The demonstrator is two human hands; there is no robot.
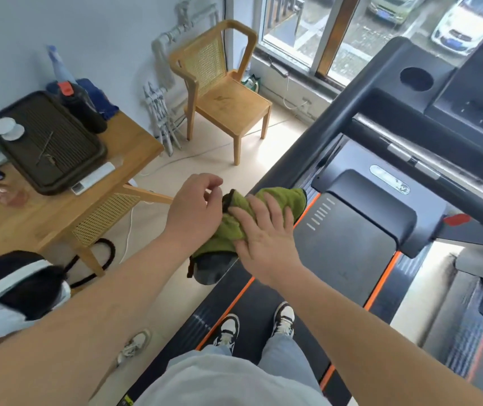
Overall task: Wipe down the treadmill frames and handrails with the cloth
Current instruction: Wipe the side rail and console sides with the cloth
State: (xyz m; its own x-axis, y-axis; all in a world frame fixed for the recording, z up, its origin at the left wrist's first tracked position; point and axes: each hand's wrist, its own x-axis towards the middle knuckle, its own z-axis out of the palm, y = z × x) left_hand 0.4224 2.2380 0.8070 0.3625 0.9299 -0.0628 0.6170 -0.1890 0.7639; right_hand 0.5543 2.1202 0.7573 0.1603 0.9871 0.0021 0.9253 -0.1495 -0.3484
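Over the rounded end of the left handrail (pixel 212 272) lies the green cloth (pixel 224 232), draped and bunched so that only the rail's dark tip shows beneath it. Our right grip (pixel 263 238) rests flat on top, fingers straight and spread, pressing the cloth to the rail. Our left grip (pixel 193 212) sits just beside the cloth's dark-trimmed edge with fingers curled, and we cannot tell whether it pinches that edge or only hovers by it. We judge the cloth soft, light and limp. It will likely fold and slip under a flat palm, so we would wrap it round the rail and close our fingers over it before sliding. We stand on the treadmill belt (pixel 249 306), with the console (pixel 469 92) ahead to the right. To the left are a wooden surface (pixel 44 218) bearing a dark tray (pixel 55 187), and a wooden chair (pixel 234 101) near the window.
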